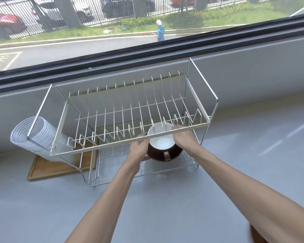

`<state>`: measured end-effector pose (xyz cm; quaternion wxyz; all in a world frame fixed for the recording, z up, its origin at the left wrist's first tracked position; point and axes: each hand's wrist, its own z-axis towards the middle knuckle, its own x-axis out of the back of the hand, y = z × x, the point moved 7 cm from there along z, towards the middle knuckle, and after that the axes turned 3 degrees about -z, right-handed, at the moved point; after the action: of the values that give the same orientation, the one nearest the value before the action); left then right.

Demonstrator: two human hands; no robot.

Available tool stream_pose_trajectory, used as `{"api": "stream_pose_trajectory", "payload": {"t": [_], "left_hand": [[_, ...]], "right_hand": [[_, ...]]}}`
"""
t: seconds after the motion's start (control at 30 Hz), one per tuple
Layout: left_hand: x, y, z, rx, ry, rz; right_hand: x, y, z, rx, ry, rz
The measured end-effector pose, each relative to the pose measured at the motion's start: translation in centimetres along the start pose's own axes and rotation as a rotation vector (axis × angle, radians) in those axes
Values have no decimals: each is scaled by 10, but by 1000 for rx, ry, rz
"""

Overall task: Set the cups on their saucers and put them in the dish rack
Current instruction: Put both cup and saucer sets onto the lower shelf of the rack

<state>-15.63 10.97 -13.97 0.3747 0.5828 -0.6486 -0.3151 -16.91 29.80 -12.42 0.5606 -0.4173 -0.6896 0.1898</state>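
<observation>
Clearance is the risk: both hands, left hand (139, 149) and right hand (183, 138), closed round the saucer (162, 155) bearing the cup (161, 139) (handle toward the person), could knock it against the dish rack (130, 148) upper rail and tip the cup off

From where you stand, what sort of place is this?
Probably a kitchen-style counter by a window: a two-tier dish rack stands on the grey countertop, and a wooden tray lies beside it.
</observation>
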Motion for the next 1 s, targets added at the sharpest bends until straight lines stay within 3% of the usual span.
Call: {"api": "stream_pose_trajectory", "payload": {"t": [0.8,1.0], "left_hand": [[-7,-6,25,38,4,-59],[-6,-14,22,47,0,45]], "right_hand": [[-10,16,17,-63,9,-39],[-9,4,9,54,-27,-122]]}}
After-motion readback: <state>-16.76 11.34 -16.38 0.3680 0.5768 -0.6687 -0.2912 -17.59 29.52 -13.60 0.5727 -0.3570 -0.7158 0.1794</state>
